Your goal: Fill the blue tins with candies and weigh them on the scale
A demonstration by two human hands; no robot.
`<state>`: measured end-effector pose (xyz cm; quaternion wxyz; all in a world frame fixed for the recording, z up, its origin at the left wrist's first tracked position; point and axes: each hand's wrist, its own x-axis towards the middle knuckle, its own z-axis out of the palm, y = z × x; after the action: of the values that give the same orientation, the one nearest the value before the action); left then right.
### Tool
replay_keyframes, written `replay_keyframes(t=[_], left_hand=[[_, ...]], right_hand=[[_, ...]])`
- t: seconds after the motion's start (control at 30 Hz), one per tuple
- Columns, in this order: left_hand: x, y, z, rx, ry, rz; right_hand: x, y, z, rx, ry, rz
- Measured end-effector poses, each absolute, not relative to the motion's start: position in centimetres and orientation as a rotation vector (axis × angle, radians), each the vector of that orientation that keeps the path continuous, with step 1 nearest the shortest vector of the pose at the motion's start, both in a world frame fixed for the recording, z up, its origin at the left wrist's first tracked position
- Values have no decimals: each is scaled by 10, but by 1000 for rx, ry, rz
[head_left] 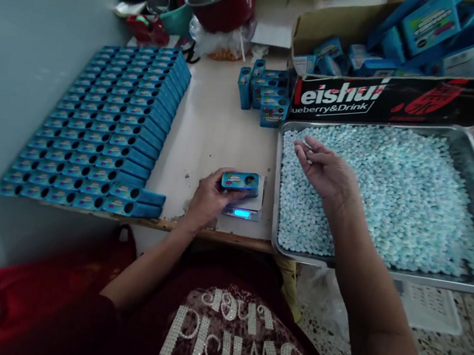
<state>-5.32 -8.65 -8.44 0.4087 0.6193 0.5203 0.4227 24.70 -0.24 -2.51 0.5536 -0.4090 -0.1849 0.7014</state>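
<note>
My left hand (pixel 210 197) is wrapped round a small blue box (pixel 240 182) with a dark round hole in its top. That box is over a small scale (pixel 259 202), whose display glows blue. Over the left part of a metal tray (pixel 277 190) filled with pale blue candies (pixel 380 189) is my right hand (pixel 327 168). Its fingertips are drawn together near the thumb; what they hold, if anything, is too small to name.
Rows of blue boxes (pixel 104 125) cover the table's left side. Several more boxes (pixel 274 111) stand beside a cardboard carton (pixel 345 101) of blue packs. A red metal bowl (pixel 225 3) and plastic bags are at the back.
</note>
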Motion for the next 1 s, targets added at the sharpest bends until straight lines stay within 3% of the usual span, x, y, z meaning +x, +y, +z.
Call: replay_keyframes(t=[0.3, 0.53, 0.73, 1.0], left_hand=[[-104, -117, -54, 1776, 1392, 1234], [-111, -122, -49, 1910, 1414, 1255], [-116, -113, -44, 1999, 1376, 1222], [-118, -113, -40, 1988, 1301, 1148]], right_hand=[[234, -17, -26, -1267, -535, 1739], [239, -40, 10, -1435, -769, 1873], [225, -50, 37, -1522, -777, 1802], [198, -54, 64, -1508, -1185, 1776]])
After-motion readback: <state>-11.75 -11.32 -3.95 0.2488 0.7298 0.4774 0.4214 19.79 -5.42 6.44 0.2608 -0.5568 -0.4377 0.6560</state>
